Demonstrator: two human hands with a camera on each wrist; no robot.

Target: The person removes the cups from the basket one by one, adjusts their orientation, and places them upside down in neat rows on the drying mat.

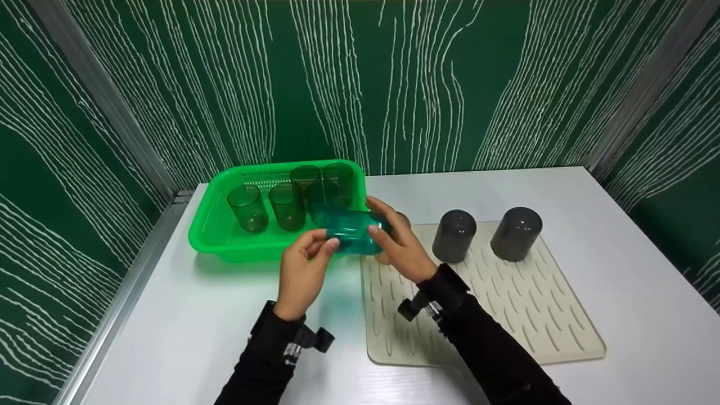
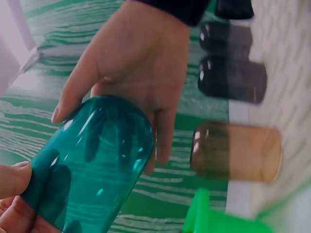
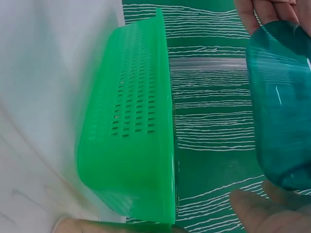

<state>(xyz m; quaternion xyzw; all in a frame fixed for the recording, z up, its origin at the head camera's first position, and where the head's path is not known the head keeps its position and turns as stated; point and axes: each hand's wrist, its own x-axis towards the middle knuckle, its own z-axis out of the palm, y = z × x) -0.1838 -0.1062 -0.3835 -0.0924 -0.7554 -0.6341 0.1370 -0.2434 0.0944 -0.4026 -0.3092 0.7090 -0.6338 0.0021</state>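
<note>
A teal see-through drinking glass (image 1: 351, 232) lies on its side in the air, close to the basket's near right corner in the head view. My left hand (image 1: 304, 275) pinches its rim end between thumb and fingers. Around its base end is my right hand (image 1: 402, 247), thumb spread from the fingers. The right thumb tip (image 2: 57, 114) stands slightly off the glass in the left wrist view, and some right fingers show through the teal wall. The green basket (image 1: 225, 247) holds several upright, see-through glasses, including one at the left (image 1: 247, 208).
A cream ridged drying mat (image 1: 484, 337) lies on the white table (image 1: 236, 304). On it stand two dark grey upside-down glasses (image 1: 455, 236) and an amber glass (image 2: 243, 153), mostly hidden by my right hand in the head view. Green white-lined walls (image 1: 394, 84) enclose the table.
</note>
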